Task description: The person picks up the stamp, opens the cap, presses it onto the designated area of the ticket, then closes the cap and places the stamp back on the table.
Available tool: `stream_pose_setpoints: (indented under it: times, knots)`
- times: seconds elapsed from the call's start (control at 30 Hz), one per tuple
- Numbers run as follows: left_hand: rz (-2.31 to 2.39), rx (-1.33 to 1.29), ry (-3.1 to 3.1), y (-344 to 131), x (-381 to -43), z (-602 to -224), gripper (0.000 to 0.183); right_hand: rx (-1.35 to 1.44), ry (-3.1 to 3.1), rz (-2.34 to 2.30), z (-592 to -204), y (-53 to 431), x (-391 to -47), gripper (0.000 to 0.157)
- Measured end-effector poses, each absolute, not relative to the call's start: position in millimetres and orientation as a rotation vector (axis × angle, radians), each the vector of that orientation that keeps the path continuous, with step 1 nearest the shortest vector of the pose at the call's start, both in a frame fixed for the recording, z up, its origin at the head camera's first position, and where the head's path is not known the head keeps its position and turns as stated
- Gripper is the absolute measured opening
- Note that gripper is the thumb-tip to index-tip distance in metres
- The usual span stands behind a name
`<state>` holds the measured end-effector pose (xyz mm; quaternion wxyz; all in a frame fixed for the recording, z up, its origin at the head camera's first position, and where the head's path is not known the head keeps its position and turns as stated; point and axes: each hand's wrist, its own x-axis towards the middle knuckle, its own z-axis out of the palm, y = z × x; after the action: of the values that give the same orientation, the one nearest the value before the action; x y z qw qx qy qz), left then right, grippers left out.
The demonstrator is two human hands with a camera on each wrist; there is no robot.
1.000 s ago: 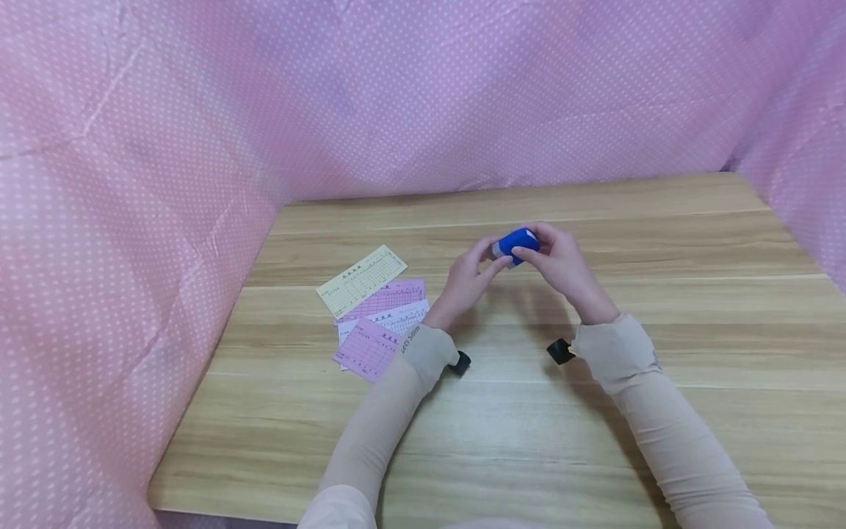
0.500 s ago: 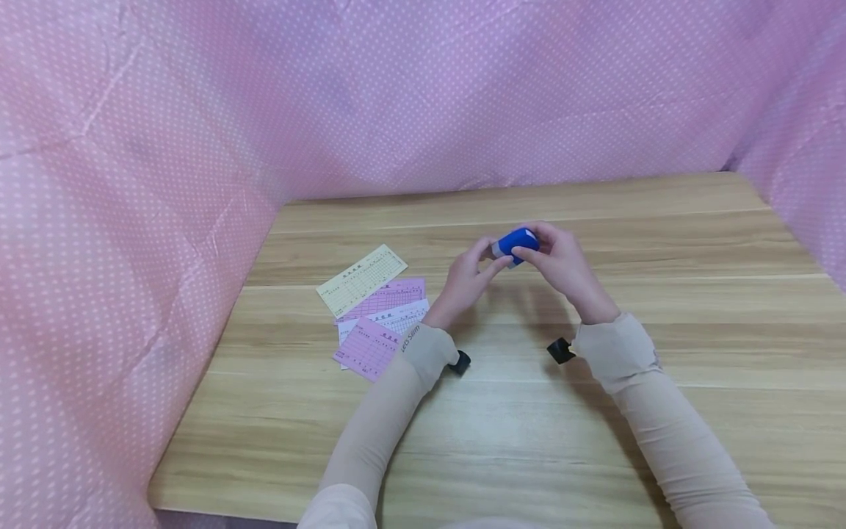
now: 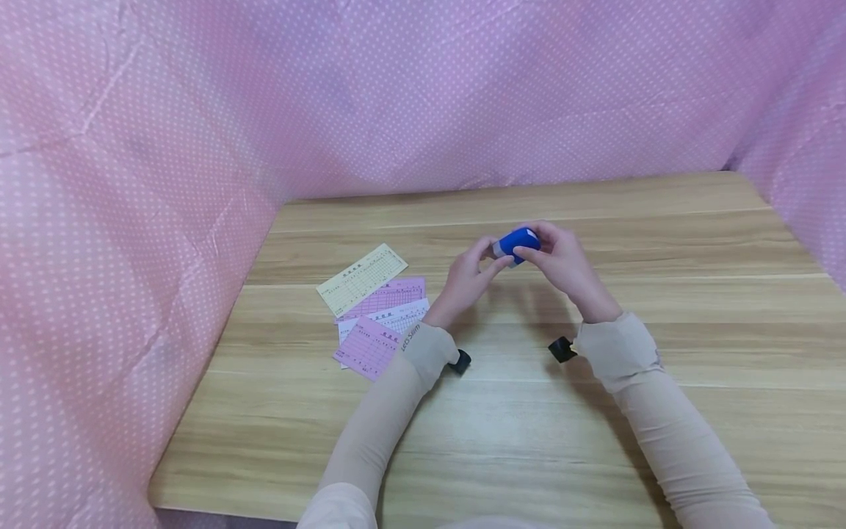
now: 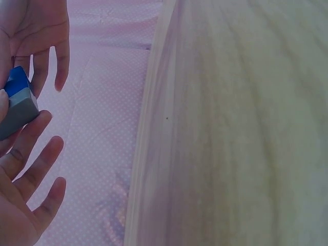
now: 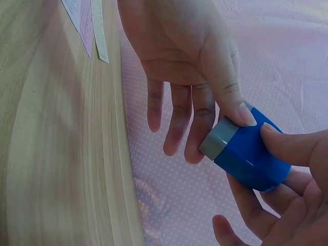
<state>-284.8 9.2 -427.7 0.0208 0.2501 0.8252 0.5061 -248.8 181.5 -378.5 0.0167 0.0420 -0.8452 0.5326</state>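
Observation:
Both hands meet above the far middle of the table, around a blue stamp [image 3: 518, 240] with a grey cap [image 5: 220, 137]. My left hand [image 3: 465, 285] pinches the capped end, thumb on the near face and index finger behind. Its other fingers are spread away from the stamp. My right hand [image 3: 570, 270] grips the blue body between thumb and fingers from the other side. In the right wrist view the two thumb tips lie close together on the stamp's upper face. Cap and body are joined. The stamp is held tilted, above the tabletop.
Several overlapping printed slips lie left of the hands: a yellow slip [image 3: 362, 279], a white slip [image 3: 406, 317] and pink ones such as the front pink slip [image 3: 366, 349]. The wooden table [image 3: 502, 441] backs onto a pink dotted curtain [image 3: 423, 95].

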Motion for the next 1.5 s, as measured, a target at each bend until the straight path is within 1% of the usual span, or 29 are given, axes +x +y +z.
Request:
stream_pose_setpoints:
  times: [0.4,0.8,1.5]
  knots:
    - [1.545,0.773,2.575,8.7,-284.8,-427.5,0.032,0.15,-2.652,1.662,-374.4,181.9,-246.6,0.04]
    - [1.51,0.76,2.593,9.4,-285.1,-427.7,0.032,0.112,-2.659,1.634,-377.9,182.8,-249.1,0.035]
    - [1.505,0.725,2.581,9.5,-285.1,-426.9,0.034,0.132,-2.683,1.608,-374.0,183.4,-247.2,0.038]
